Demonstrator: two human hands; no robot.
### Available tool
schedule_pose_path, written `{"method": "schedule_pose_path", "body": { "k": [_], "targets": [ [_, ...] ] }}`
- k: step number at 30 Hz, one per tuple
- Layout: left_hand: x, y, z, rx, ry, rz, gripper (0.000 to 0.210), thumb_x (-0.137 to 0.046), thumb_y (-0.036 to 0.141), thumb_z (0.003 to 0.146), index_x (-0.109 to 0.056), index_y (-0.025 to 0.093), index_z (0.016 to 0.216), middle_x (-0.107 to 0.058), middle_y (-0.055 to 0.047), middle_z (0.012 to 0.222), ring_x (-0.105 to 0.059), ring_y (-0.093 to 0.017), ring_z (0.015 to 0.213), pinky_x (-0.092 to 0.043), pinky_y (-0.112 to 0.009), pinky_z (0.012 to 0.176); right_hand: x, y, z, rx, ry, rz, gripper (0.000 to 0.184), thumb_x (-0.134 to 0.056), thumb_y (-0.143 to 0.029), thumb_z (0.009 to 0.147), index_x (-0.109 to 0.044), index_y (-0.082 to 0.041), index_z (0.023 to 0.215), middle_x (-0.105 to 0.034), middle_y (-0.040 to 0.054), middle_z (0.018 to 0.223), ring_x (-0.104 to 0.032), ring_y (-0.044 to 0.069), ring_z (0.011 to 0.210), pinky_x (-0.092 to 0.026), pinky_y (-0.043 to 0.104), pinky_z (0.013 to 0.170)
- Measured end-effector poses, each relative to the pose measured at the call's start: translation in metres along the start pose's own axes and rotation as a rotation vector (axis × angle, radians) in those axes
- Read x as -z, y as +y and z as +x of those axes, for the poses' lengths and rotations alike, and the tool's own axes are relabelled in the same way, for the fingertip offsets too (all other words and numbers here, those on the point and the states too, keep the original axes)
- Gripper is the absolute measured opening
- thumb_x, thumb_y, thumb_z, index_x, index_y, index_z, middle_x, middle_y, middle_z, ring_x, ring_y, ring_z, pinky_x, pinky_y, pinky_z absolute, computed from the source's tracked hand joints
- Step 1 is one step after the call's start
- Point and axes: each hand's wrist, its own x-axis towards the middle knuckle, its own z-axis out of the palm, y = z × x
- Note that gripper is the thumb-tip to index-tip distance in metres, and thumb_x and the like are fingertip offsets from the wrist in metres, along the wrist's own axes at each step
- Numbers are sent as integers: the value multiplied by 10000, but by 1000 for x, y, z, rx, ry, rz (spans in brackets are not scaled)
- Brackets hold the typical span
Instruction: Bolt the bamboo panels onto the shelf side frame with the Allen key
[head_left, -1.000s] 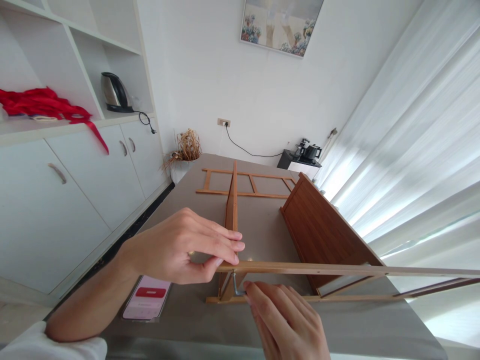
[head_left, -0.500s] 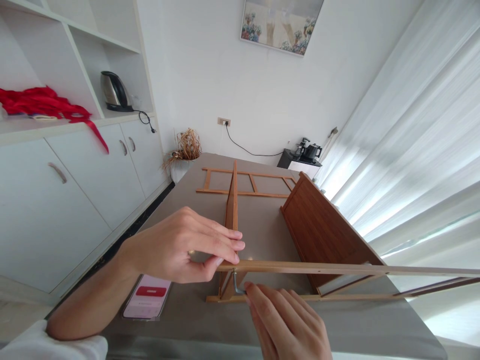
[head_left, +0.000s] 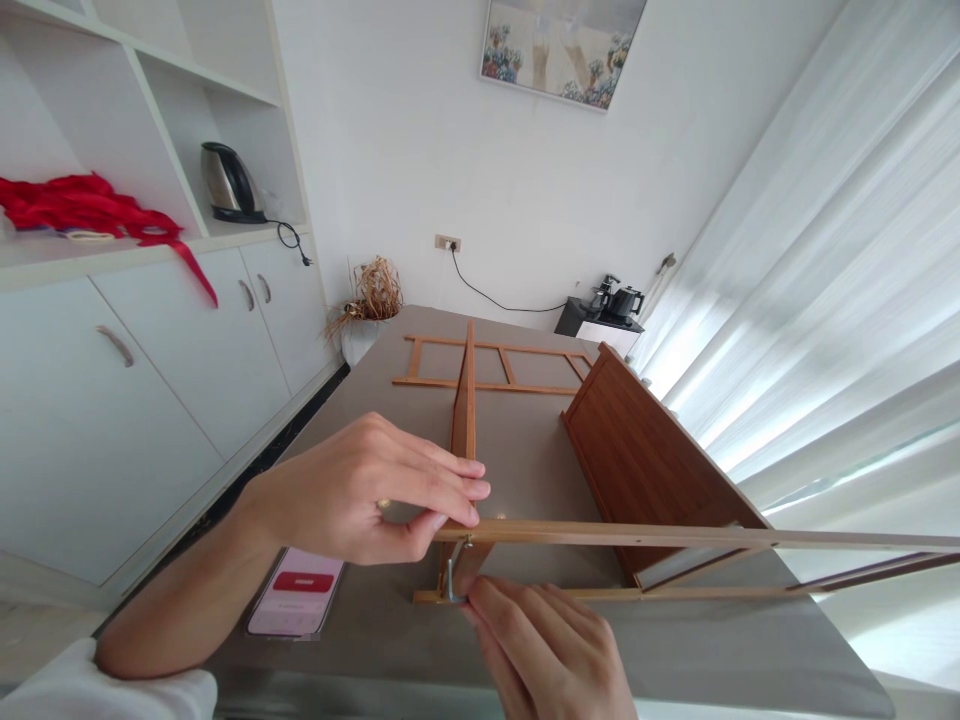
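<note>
My left hand (head_left: 382,490) is closed around the corner where an upright wooden shelf panel (head_left: 463,400) meets the long wooden side frame (head_left: 570,532). Its fingertips press on the panel's edge and the thumb lies along the rail. Pinched in my right hand (head_left: 551,640) is a bent metal hex key (head_left: 451,580), its free arm pointing up. The key sits just below a screw head (head_left: 469,542) in the rail, apart from it. A second wooden panel (head_left: 652,450) stands farther right along the same frame. My right fingertips hide part of the key.
Another ladder-like wooden frame (head_left: 510,365) lies flat at the far end of the grey table (head_left: 360,650). A phone (head_left: 296,592) rests by my left forearm. White cabinets (head_left: 150,400) stand on the left, curtains (head_left: 825,300) on the right.
My right hand has moved slightly left and down, taking the hex key away from the screw head. The left hand stays on the corner.
</note>
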Motion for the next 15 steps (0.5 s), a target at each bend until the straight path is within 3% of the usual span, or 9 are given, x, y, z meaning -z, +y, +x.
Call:
{"method": "schedule_pose_path", "body": {
  "k": [7,15],
  "targets": [
    [0,0,0,-2,15,-8,422,-629,-25,742,-739,224,1065,-763,43,1151,-702,-161,1132,-579,-184,980,10,8,-5,38,-54,-98,156,-587,-116,973,-660,-140,1110,-759,28,896,-684,110,649,-512,225,629],
    [0,0,0,-5,12,7,414,-628,-21,746,-740,225,1060,-765,39,1146,-703,-162,1128,-577,-185,982,12,10,-3,45,-26,-112,172,-578,-87,961,-678,-134,1093,-758,29,901,-677,104,634,-512,224,613]
  ]
}}
